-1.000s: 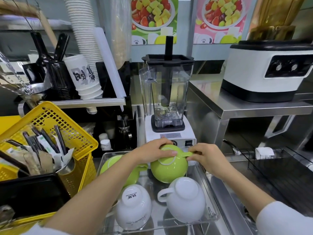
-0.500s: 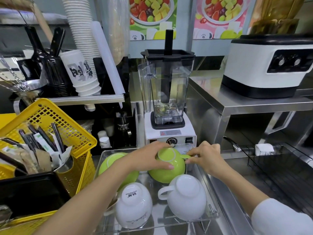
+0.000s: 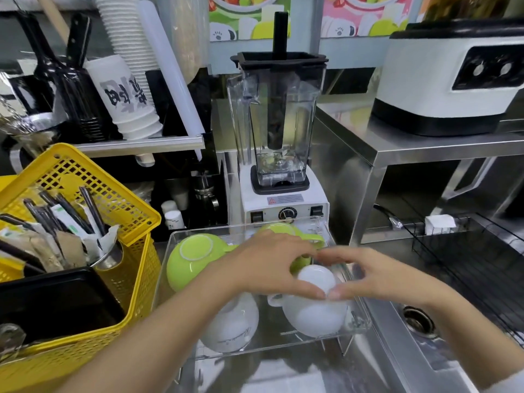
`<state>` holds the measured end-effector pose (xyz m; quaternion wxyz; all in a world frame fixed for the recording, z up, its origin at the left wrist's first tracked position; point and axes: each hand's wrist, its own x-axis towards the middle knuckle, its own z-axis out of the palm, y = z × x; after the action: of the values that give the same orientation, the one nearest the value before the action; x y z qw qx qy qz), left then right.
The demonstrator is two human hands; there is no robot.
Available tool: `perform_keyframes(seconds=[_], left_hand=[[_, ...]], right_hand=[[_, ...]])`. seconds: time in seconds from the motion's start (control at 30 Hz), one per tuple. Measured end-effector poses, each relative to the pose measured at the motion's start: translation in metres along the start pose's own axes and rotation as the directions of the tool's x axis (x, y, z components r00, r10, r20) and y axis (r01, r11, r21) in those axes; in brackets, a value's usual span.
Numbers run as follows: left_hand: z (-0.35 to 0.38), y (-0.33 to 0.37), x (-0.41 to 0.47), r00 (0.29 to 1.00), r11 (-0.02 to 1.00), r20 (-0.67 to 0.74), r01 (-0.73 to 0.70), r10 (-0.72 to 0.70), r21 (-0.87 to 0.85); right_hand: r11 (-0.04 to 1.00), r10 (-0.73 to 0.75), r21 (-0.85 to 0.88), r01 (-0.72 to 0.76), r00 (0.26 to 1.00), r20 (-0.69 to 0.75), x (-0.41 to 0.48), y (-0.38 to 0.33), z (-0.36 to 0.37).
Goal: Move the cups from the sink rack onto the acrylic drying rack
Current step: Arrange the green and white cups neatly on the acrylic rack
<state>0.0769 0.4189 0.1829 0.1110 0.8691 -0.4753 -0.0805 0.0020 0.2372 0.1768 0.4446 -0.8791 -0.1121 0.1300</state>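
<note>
The clear acrylic drying rack (image 3: 176,245) stands in front of me with cups upside down in it. Two green cups sit at its back, one on the left (image 3: 192,259) and one behind my hands (image 3: 283,228). Two white cups sit in front, one under my left forearm (image 3: 232,327) and one on the right (image 3: 314,316). My left hand (image 3: 272,265) and my right hand (image 3: 374,276) ring the upturned base of the right white cup, with thumbs and fingertips touching it. The black wire sink rack (image 3: 467,256) lies to the right over the sink.
A blender (image 3: 280,137) stands right behind the acrylic rack. To the left is a yellow basket (image 3: 85,180) full of cutlery and packets. A steel shelf with a white machine (image 3: 453,75) rises at the right. The sink drain (image 3: 419,321) lies beside my right wrist.
Both hands have left the back green cup, which now sits in the rack, and have come toward me onto the front right white cup. The view has dipped lower.
</note>
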Motion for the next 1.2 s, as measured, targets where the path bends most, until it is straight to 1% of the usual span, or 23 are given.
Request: perform_keyframes(seconds=[0.03,0.07,0.13,0.2,0.27,0.33,0.37,0.47,0.53,0.63,0.67,0.7,0.73,0.77,0.83,0.9,0.97,1.07,1.1,1.17,1.2], left_hand=[[0.003,0.004,-0.001,1.000,0.997,0.000,-0.022,0.022,0.073],[0.007,0.008,-0.001,0.999,0.992,-0.003,-0.040,0.040,0.116],[0.012,0.013,-0.003,0.999,0.989,0.018,-0.051,0.049,0.137],[0.015,0.013,-0.003,0.998,0.997,0.052,-0.024,0.020,0.075],[0.018,0.014,-0.005,0.996,1.000,0.086,-0.010,0.008,0.024],[0.021,0.017,-0.009,0.992,0.997,0.126,-0.031,0.022,0.068],[0.022,0.018,-0.010,0.993,0.996,0.116,-0.037,0.027,0.085],[0.022,0.018,-0.014,0.999,0.997,0.029,-0.021,0.019,0.079],[0.018,0.016,-0.017,0.998,0.998,-0.062,-0.025,0.029,0.063],[0.018,0.014,-0.024,0.987,0.998,-0.159,0.000,-0.011,-0.065],[0.018,0.012,-0.025,0.979,0.993,-0.202,0.019,-0.042,-0.118],[0.018,0.010,-0.029,0.960,0.980,-0.258,0.054,-0.104,-0.193],[0.020,0.008,-0.033,0.933,0.951,-0.315,0.078,-0.175,-0.298],[0.022,0.006,-0.034,0.903,0.904,-0.360,0.066,-0.234,-0.422],[0.023,0.006,-0.035,0.845,0.756,-0.399,0.010,-0.357,-0.654],[0.024,0.006,-0.033,0.805,0.608,-0.402,-0.066,-0.437,-0.791],[0.019,0.010,-0.032,0.776,0.452,-0.370,-0.124,-0.511,-0.883],[0.011,0.019,-0.031,0.754,0.219,-0.240,-0.130,-0.611,-0.967],[0.009,0.022,-0.032,0.749,0.180,-0.210,-0.122,-0.628,-0.976],[0.007,0.027,-0.034,0.740,0.169,-0.183,-0.095,-0.648,-0.981],[0.005,0.030,-0.036,0.741,0.168,-0.175,-0.085,-0.648,-0.982]], right_hand=[[0.995,0.034,-0.095,-0.028,0.998,0.059,-0.005,-0.001,0.003],[0.979,0.071,-0.194,-0.055,0.995,0.074,-0.008,-0.002,0.007],[0.941,0.094,-0.328,-0.084,0.995,0.016,-0.010,0.001,0.015],[0.934,0.046,-0.351,-0.065,0.997,-0.062,-0.010,0.003,0.021],[0.946,0.011,-0.322,-0.046,0.994,-0.108,-0.011,0.006,0.026],[0.954,-0.012,-0.299,-0.028,0.991,-0.132,-0.014,0.007,0.027],[0.955,-0.012,-0.294,-0.032,0.989,-0.145,-0.014,0.007,0.028],[0.954,0.005,-0.292,-0.065,0.980,-0.201,-0.015,0.003,0.026],[0.954,-0.038,-0.297,-0.040,0.967,-0.253,-0.019,-0.008,0.019],[0.948,-0.124,-0.317,0.037,0.958,-0.258,-0.013,-0.018,0.012],[0.945,-0.163,-0.320,0.071,0.948,-0.272,-0.011,-0.019,0.010],[0.939,-0.206,-0.326,0.109,0.937,-0.281,-0.006,-0.020,0.011],[0.934,-0.240,-0.330,0.135,0.923,-0.302,-0.001,-0.021,0.014],[0.935,-0.259,-0.326,0.142,0.900,-0.350,0.001,-0.019,0.017],[0.941,-0.294,-0.285,0.181,0.855,-0.428,0.006,-0.018,0.025],[0.942,-0.334,-0.198,0.270,0.814,-0.475,0.008,-0.019,0.034],[0.925,-0.378,-0.151,0.349,0.796,-0.472,0.007,-0.020,0.040],[0.901,-0.434,-0.184,0.393,0.787,-0.440,0.006,-0.016,0.044],[0.903,-0.426,-0.155,0.400,0.787,-0.446,0.006,-0.016,0.044],[0.906,-0.397,-0.054,0.419,0.800,-0.450,0.002,-0.016,0.043],[0.904,-0.398,-0.035,0.426,0.810,-0.431,-0.001,-0.016,0.042]])
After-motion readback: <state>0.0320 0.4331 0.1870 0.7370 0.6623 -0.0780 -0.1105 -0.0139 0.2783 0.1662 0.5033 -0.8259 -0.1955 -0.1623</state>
